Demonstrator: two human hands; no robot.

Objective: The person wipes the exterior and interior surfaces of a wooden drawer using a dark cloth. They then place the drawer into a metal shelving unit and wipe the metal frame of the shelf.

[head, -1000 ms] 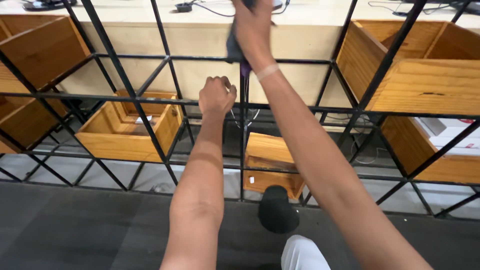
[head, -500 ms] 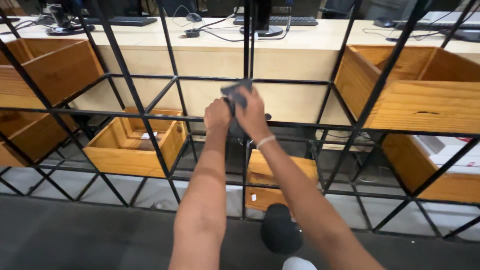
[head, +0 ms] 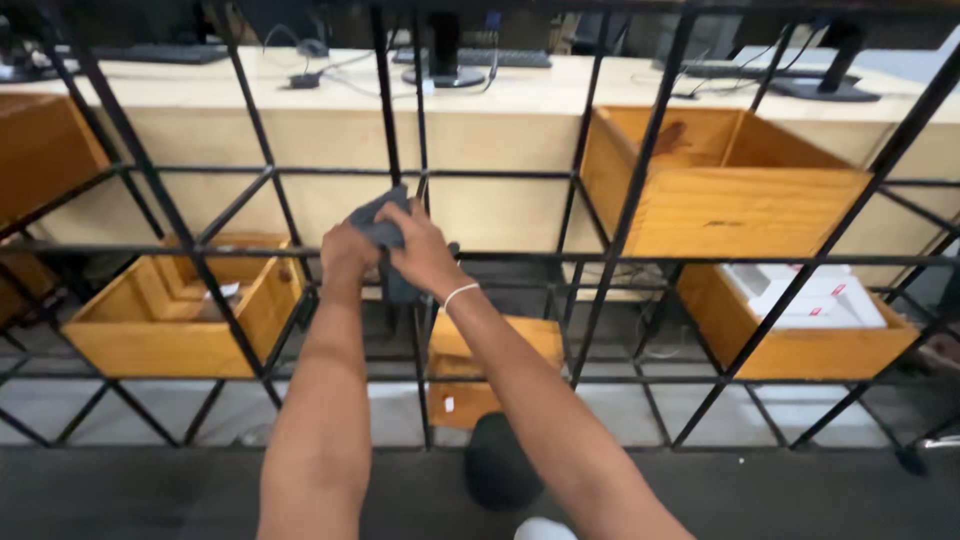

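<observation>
Gripping dark cloth (head: 385, 235) — bunched under right-hand fingers (head: 418, 232), against black bar (head: 405, 140).

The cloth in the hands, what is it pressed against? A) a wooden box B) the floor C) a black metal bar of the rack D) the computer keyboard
C: both the left hand and the right hand hold the dark grey cloth around an upright black metal bar of the rack, away from the wooden boxes.
</observation>
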